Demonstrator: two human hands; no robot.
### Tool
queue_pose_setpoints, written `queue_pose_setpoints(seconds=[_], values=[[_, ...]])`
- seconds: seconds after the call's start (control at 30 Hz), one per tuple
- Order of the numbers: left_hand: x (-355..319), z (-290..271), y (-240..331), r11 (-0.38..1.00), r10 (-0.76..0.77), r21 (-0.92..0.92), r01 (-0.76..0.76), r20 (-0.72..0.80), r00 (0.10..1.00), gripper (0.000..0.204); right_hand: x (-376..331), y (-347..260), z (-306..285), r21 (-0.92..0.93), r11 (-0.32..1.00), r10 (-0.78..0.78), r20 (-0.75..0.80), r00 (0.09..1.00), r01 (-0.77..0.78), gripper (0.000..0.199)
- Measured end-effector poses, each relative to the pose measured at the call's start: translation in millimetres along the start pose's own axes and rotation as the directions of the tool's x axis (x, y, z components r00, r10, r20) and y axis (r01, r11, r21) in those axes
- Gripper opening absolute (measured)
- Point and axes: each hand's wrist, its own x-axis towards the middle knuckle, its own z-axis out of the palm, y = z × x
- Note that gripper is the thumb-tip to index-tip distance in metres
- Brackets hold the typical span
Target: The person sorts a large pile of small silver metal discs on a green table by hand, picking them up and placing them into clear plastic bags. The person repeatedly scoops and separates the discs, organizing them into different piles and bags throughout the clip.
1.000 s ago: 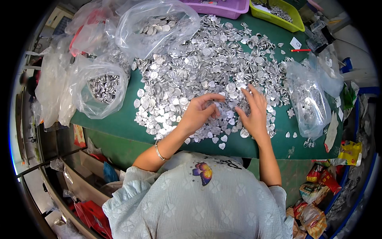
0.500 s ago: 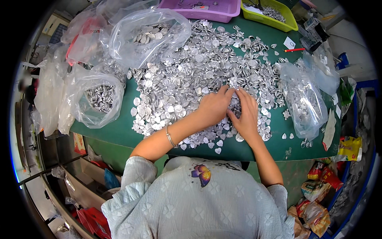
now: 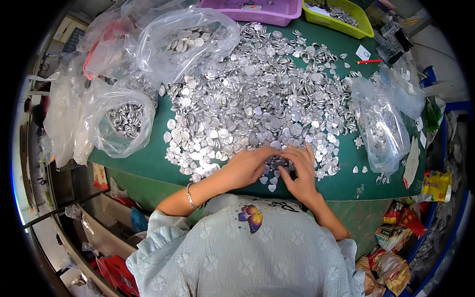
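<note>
Two hands meet at the near edge of a heap of silver pieces

The left hand point(image 3: 246, 167) and the right hand point(image 3: 299, 171) lie close together on the green tabletop point(image 3: 346, 180), fingertips almost touching at the near rim of a wide heap of small silver metal pieces point(image 3: 257, 99). Both are loosely curled, palms down, around a small dark cluster of pieces point(image 3: 278, 162) between them; whether either hand actually pinches a piece cannot be made out at this size. A thin bracelet point(image 3: 190, 196) circles the left wrist.

The heap spreads across the middle of the tabletop, with a few stray pieces lying apart from it near the front edge. On the left, a clear plastic bag point(image 3: 118, 121) holds more of the pieces, and a second clear bag point(image 3: 183, 42) behind it lies partly over the heap. To the right, another filled bag point(image 3: 378, 126) lies just beside the heap. At the far edge stand a purple tray point(image 3: 257, 10) and a yellow-green tray point(image 3: 346, 17), with a red pen point(image 3: 369, 62) near them.
</note>
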Motion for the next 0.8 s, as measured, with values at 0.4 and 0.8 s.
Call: queue_pose_setpoints(seconds=[0.4,0.8], values=[[43.2,-11.0,-10.4,0.995,0.099,0.044,-0.089,-0.351,0.931,0.034,50.3,29.7,-20.6,-0.190,0.973,0.093,-0.205,0.974,-0.133,0.018],[55.7,-25.9,-23.9,0.997,0.037,0.081,-0.003,-0.426,0.904,0.038,54.2,45.7,-36.3,0.876,0.385,0.533,0.046,0.845,-0.291,0.013]])
